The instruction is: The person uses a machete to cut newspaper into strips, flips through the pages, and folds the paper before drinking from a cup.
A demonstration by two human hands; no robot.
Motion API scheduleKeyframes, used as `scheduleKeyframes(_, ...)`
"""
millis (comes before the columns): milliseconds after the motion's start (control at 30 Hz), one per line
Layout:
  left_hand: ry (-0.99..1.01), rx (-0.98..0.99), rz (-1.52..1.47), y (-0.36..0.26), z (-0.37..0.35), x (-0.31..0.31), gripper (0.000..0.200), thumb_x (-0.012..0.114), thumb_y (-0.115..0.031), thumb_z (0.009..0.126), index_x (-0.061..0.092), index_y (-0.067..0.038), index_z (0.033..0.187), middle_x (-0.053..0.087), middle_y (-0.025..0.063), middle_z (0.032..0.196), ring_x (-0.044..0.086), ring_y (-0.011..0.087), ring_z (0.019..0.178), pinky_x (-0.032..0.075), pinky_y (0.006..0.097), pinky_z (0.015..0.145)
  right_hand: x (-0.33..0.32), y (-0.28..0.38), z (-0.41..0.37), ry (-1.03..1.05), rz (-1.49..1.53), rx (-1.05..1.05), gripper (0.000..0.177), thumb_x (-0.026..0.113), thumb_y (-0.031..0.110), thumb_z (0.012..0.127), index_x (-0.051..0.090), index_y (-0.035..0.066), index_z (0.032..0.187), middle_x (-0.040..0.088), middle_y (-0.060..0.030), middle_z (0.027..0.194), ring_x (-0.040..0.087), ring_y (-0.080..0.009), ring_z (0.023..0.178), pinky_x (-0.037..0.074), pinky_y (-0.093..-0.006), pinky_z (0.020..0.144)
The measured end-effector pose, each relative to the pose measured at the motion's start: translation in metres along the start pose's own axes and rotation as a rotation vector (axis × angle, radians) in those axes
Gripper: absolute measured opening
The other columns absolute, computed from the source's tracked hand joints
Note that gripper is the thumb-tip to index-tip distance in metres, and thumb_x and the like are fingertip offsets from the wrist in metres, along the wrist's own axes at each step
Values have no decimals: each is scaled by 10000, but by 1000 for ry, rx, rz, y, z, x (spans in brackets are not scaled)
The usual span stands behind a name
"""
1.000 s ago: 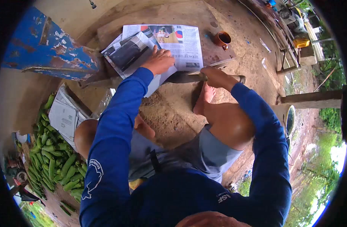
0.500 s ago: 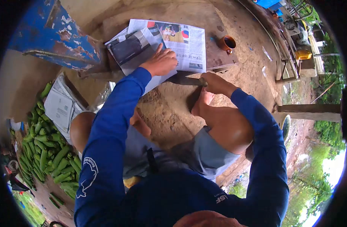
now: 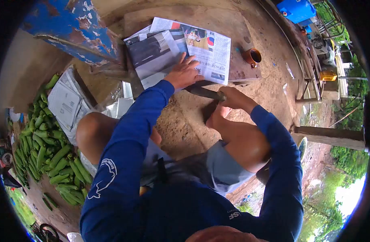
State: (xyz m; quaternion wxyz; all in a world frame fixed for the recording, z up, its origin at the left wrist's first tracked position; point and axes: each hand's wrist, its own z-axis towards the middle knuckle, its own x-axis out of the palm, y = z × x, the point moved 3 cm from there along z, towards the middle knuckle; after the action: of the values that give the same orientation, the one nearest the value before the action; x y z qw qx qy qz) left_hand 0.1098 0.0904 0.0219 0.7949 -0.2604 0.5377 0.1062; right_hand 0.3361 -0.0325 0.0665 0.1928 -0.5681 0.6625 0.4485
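We log the scene from the biggest mass down.

Earth floor [image 3: 185,125] – packed, brown, lumpy, filling the middle of the frame between the person's bare knees.

Blue panel [image 3: 72,28], upper left – flat, slanted, the paint flaking off in rusty patches.

Green bananas [image 3: 43,149], left edge – a long heap of curved, smooth-skinned fruit lying on the ground.

Wooden board [image 3: 233,24], top centre – weathered, greyish brown, with a straight near edge.

Newspaper [image 3: 209,52] lies spread on that board. We count several overlapping sheets: thin, matte, printed in grey with one colour photo, the corners slightly lifted.

Loose paper stack [image 3: 63,105], left of centre, lies on the ground just beside the bananas, white and creased.

Left hand [image 3: 187,72], just above frame centre – flat on the newspaper's near edge, palm down, fingers spread apart, closed on nothing.

Right hand [image 3: 235,99], a little to the right of and below the left – curled tight into a fist around the handle of the knife [image 3: 203,92]. The handle itself is hidden inside the fist.

The knife blade is dark, dull and narrow. It runs leftward from the fist along the board's near edge, right under the newspaper's border and just below the left hand. We cannot tell whether the blade touches the paper.

Mug [image 3: 252,56], upper right of the board – small, round, glazed brown, standing upright and well apart from both hands.
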Motion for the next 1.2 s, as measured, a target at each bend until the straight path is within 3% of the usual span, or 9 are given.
scheduleKeyframes(133, 82, 1, 8, 0, -1, 4, 509, 554, -538, 981, 790, -88, 998, 562, 128, 1424, 371, 355, 1448, 146, 611, 1232, 6, -9, 2, -91, -11, -74, 388, 793, 152, 741, 630, 24, 1068, 684, -213, 1061, 666, -389, 1013, 527, -437, 847)
scheduleKeyframes(233, -31, -6, 93, 0, -2, 4, 512, 565, -535, 977, 750, -84, 1134, 495, 122, 1499, 318, 365, 1476, 142, 662, 1208, 11, -13, 3, -43, 16, -52, 383, 795, 165, 746, 631, 21, 1060, 691, -216, 1057, 671, -394, 1013, 530, -442, 841)
scheduleKeyframes(333, -292, -304, 112, 16, -9, -7, 566, 574, -534, 972, 638, -106, 1337, 395, 135, 1578, 256, 399, 1503, 136, 709, 1180, 12, -12, 3, 11, 30, -32, 392, 797, 172, 749, 634, 22, 1072, 700, -218, 1049, 681, -391, 1015, 533, -441, 835)
scheduleKeyframes(433, -307, -517, 155, 26, -14, -16, 636, 574, -544, 967, 539, -142, 1458, 330, 166, 1615, 228, 443, 1509, 138, 716, 1174, 14, -10, 4, 1, -31, -18, 407, 803, 173, 747, 632, 19, 1082, 708, -218, 1039, 689, -386, 1014, 538, -437, 831)
scheduleKeyframes(467, -198, -511, 168, 27, -15, -16, 706, 564, -562, 968, 430, -177, 1544, 277, 181, 1642, 199, 468, 1515, 122, 726, 1168, 13, -10, 4, 3, 10, -23, 412, 797, 186, 754, 627, 20, 1091, 707, -221, 1062, 683, -392, 1037, 538, -446, 845)
scheduleKeyframes(900, -120, -407, 219, 25, -25, 2, 796, 463, -691, 955, 393, -189, 1568, 266, 171, 1643, 173, 464, 1521, 47, 745, 1163, 1, -24, 2, -63, -7, -5, 519, 792, 189, 774, 604, 32, 1231, 659, -240, 1182, 629, -418, 1135, 523, -487, 938)
scheduleKeyframes(933, -135, -392, 210, 26, -26, 6, 807, 460, -702, 949, 394, -188, 1568, 269, 173, 1641, 178, 465, 1519, 52, 748, 1161, -3, -24, -4, -87, -11, 16, 415, 739, 111, 768, 620, 37, 1159, 655, -220, 1117, 627, -411, 1081, 506, -469, 913)
scheduleKeyframes(1100, -145, -362, 251, 23, -25, 3, 859, 448, -750, 924, 397, -188, 1572, 287, 183, 1632, 202, 470, 1508, 69, 751, 1157, -8, -45, -12, -176, -61, 17, 463, 709, 54, 775, 615, 36, 1228, 640, -235, 1189, 611, -425, 1137, 504, -479, 956)
scheduleKeyframes(1200, -51, -400, 259, 19, -25, 1, 857, 399, -751, 956, 333, -197, 1606, 211, 171, 1679, 132, 434, 1547, 26, 721, 1177, -10, -30, -10, -183, -111, 30, 500, 736, 82, 764, 603, 47, 1245, 623, -260, 1184, 600, -459, 1132, 513, -514, 957)
